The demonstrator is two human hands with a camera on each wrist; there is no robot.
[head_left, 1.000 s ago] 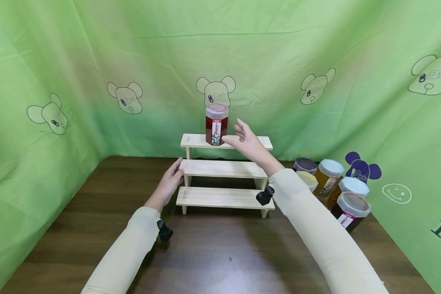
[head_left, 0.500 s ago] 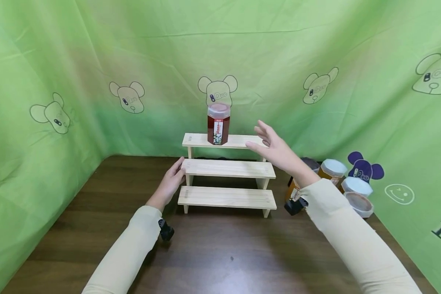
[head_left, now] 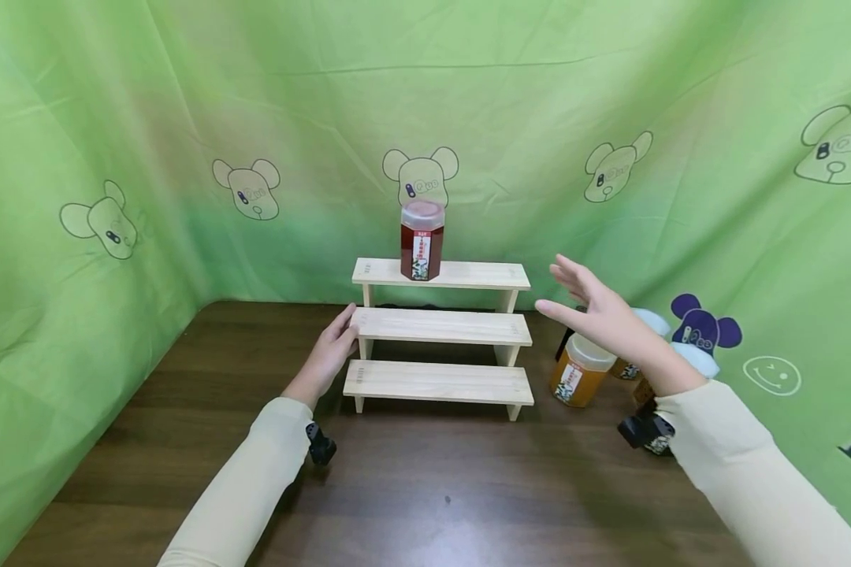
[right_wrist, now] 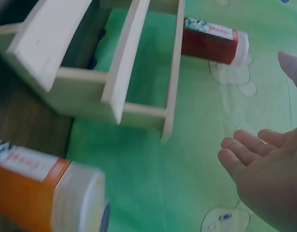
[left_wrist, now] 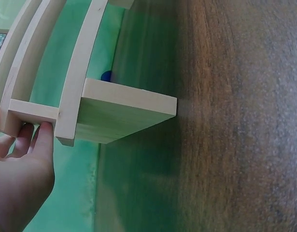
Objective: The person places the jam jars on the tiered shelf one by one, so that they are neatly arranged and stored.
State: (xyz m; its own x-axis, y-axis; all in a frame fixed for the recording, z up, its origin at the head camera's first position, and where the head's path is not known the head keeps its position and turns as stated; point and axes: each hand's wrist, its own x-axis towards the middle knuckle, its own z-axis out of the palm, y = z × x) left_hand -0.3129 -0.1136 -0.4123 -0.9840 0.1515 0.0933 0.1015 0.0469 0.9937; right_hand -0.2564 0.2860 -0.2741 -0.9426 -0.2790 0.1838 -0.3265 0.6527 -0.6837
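Note:
A three-tier wooden step shelf (head_left: 440, 324) stands on the table. On its top step, left of the middle, sits a jar of dark red contents (head_left: 421, 242) with a clear lid and white label. My left hand (head_left: 325, 354) grips the left end of the middle step; in the left wrist view its fingers (left_wrist: 42, 140) curl against the side support. To the right of the shelf, my right hand (head_left: 603, 315) hovers with thumb and fingers spread, holding nothing. Just below it is an amber jar (head_left: 577, 378) with a pale lid, also seen large in the right wrist view.
More lidded jars crowd behind the right hand and forearm, among them one with a white lid (head_left: 695, 359); the sleeve hides part of them. A green printed cloth (head_left: 312, 228) hangs behind and at both sides of the brown wooden table (head_left: 411, 488).
My right hand has moved from beside the dark red jar on the top step, away to the right and down, over the amber jar. The left hand stays on the shelf.

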